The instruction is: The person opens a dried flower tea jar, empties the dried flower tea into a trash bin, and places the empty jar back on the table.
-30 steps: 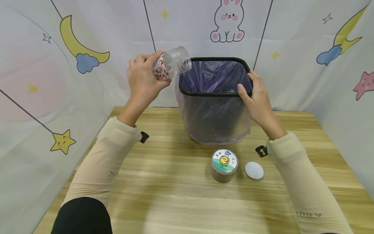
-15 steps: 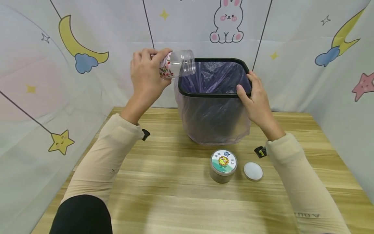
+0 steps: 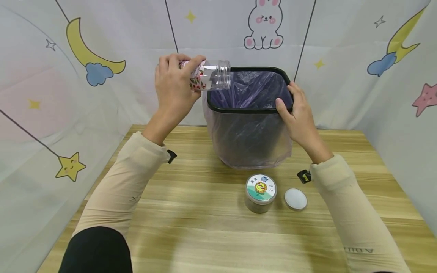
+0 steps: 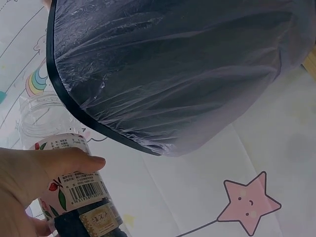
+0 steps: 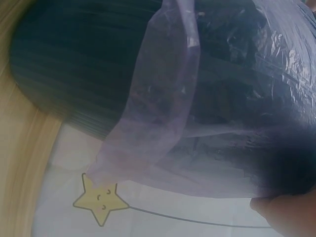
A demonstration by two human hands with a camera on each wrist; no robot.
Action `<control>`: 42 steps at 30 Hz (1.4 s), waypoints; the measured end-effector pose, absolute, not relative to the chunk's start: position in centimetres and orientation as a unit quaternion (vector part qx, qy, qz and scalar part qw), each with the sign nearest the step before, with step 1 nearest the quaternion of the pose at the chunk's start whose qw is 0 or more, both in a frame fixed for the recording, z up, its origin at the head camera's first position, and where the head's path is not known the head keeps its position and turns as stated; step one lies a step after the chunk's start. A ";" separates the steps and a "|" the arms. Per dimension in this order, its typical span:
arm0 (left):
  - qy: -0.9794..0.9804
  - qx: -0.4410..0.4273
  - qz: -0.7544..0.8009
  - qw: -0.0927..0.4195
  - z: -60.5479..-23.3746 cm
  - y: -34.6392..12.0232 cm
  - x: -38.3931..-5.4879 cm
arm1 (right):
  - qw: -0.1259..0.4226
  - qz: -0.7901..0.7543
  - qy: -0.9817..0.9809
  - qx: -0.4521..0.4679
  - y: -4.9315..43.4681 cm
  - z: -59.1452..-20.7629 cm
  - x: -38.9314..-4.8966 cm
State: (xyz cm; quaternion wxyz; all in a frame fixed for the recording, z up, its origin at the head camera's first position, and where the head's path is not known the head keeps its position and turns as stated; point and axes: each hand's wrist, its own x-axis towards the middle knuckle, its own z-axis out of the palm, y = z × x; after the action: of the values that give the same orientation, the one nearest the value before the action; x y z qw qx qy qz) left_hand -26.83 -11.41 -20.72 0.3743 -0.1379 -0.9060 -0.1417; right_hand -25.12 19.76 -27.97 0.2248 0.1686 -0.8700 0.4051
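My left hand (image 3: 175,85) grips a clear jar (image 3: 218,75) with a flowered label round its body. The jar lies nearly level, its uncapped mouth over the left side of the trash can's black rim (image 3: 246,110). In the left wrist view, something dark shows at the bottom end of the jar (image 4: 47,121); whether it is contents or label I cannot tell. A thin purple bag (image 3: 250,138) lines the trash can and hangs over its outside. My right hand (image 3: 300,117) holds the rim at the right, thumb on the near side.
A round tin (image 3: 260,199) with a sunflower picture on top stands on the wooden table (image 3: 205,235), in front of the trash can. To its right lies a small white-topped disc, perhaps a lid (image 3: 295,199). A printed cloth (image 3: 211,30) hangs behind and at both sides.
My left hand has moved right with the jar and tipped it from mouth-up slant to nearly level, its mouth now over the trash can's edge. The right hand keeps its hold.
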 end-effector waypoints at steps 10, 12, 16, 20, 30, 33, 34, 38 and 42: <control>-0.888 -0.170 -0.114 0.412 -21.0 -11.0 -26.9 | 0.224 0.403 -0.872 0.166 19.8 -28.0 -25.0; -0.886 -0.174 -0.110 0.416 -21.0 -10.9 -26.9 | 0.224 0.403 -0.872 0.166 19.8 -28.0 -25.1; -0.881 -0.180 -0.104 0.425 -20.9 -10.8 -26.8 | 0.223 0.402 -0.872 0.165 19.8 -28.0 -25.1; -0.877 -0.182 -0.099 0.433 -20.8 -10.6 -26.8 | 0.224 0.402 -0.872 0.166 19.8 -28.0 -25.2; -0.880 -0.185 -0.089 0.427 -20.8 -10.4 -26.8 | 0.223 0.402 -0.872 0.169 19.8 -28.1 -25.3; -0.879 -0.185 -0.086 0.431 -20.9 -10.3 -26.8 | 0.225 0.404 -0.870 0.172 19.8 -28.2 -25.4; -0.878 -0.184 -0.085 0.433 -20.9 -10.3 -26.8 | 0.225 0.404 -0.869 0.173 19.8 -28.2 -25.4; -0.874 -0.185 -0.083 0.441 -20.9 -10.3 -26.7 | 0.227 0.405 -0.868 0.173 19.8 -28.2 -25.4; -0.873 -0.186 -0.084 0.443 -20.9 -10.2 -26.7 | 0.226 0.405 -0.869 0.170 19.9 -28.1 -25.3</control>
State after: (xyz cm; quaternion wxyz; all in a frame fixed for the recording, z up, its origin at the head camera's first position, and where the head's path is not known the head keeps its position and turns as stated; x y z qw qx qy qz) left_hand -26.68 -10.21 -20.86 0.4426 -0.1857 -0.8733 -0.0838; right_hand -25.34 19.85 -28.14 0.2262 0.1701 -0.8693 0.4052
